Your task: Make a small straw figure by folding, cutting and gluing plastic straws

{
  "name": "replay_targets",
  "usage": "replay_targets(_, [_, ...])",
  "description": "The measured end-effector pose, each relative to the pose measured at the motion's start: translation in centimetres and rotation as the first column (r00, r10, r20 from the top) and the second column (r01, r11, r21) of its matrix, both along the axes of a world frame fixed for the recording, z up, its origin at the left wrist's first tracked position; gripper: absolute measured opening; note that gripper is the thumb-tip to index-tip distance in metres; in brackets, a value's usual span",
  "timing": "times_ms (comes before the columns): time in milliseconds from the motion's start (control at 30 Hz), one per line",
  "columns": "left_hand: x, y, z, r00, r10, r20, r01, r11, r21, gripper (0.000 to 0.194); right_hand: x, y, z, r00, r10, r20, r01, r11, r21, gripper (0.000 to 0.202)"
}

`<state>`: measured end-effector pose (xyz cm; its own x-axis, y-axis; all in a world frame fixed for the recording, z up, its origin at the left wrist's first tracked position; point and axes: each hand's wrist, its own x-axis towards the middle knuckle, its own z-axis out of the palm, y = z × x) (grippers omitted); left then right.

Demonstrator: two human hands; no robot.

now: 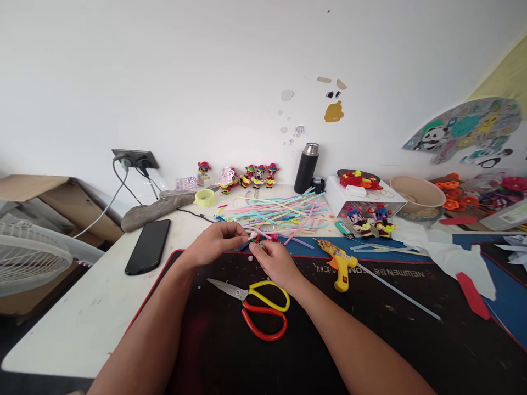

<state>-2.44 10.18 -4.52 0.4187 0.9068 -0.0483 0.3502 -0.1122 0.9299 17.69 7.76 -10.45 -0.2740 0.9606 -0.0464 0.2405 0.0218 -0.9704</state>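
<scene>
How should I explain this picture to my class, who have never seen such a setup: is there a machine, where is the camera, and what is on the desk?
There is no machine here. A person works with two bare hands, and the one picture comes from a camera worn on the head, looking forward and down.

The left hand and right hand meet, pinching a small coloured piece at the fingertips; it is too small to identify.

Nearest them on the black mat lie scissors with one yellow and one red handle. To the right is a yellow hot glue gun. Beyond the hands are slim pastel sticks, with little figurines near the wall. A smartphone lies at left.
</scene>
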Motion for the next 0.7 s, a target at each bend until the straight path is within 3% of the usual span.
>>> replay_targets(133, [-0.55,0.01,0.14,0.998,-0.059,0.023,0.061,0.996,-0.064,0.027,-0.01,-0.07,0.34,0.988,-0.046,0.15,0.022,0.987,0.16,0.048])
replay_targets(700, [-0.86,0.11,0.34,0.993,-0.121,-0.003,0.119,0.984,-0.134,0.032,-0.4,-0.43,0.17,0.956,-0.084,0.281,0.024,0.977,0.213,0.038])
